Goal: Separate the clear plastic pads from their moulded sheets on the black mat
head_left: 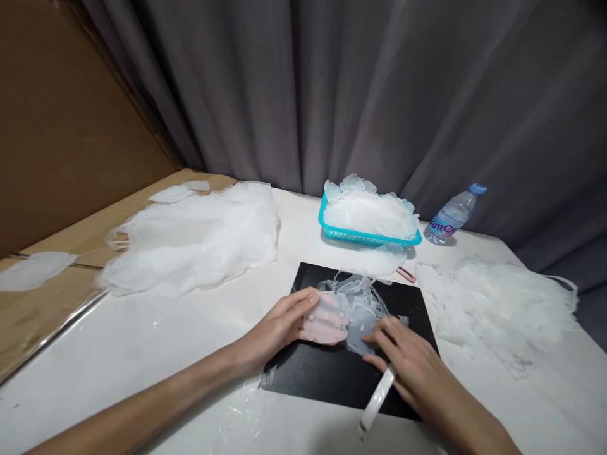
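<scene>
My left hand (289, 316) is closed on a translucent, rounded flat piece (327, 317) with small slots and raised dots, and my fingers show through it. My right hand (403, 354) is bent over a similar translucent piece (359, 328) lying on the black mat (317, 379), fingertips touching its right edge. A slim white-handled tool (378, 399) is tucked in the same hand, its handle pointing down toward the near edge; its working end is hidden. Just behind both hands lies a tangle of clear trimmed strips (355, 287).
A turquoise basket (370, 238) heaped with translucent pieces stands at the back, a water bottle (450, 218) to its right. White piles lie left (199, 240) and right (502, 309). A small pinkish tool (406, 274) rests behind the mat. Cardboard (61, 234) borders the left.
</scene>
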Action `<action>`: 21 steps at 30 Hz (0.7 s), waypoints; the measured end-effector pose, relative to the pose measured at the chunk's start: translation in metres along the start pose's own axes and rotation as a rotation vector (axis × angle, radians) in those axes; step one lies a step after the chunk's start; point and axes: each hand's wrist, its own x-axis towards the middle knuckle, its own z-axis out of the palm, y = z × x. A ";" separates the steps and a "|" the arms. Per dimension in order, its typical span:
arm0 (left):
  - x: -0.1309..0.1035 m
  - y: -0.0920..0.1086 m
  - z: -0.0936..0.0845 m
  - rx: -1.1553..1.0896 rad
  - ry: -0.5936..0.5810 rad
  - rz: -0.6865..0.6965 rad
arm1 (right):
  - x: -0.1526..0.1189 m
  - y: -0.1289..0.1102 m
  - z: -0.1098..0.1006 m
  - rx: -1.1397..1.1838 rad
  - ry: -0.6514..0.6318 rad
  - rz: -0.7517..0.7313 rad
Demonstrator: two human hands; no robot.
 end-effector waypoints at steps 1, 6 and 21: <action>0.000 0.001 0.000 -0.011 0.004 0.000 | -0.001 0.001 0.005 -0.054 0.035 -0.034; 0.002 0.008 -0.001 -0.045 0.016 -0.011 | -0.008 0.008 -0.017 -0.066 0.039 -0.117; 0.009 0.010 -0.003 -0.139 -0.001 -0.088 | -0.024 0.043 -0.051 0.401 -0.336 0.414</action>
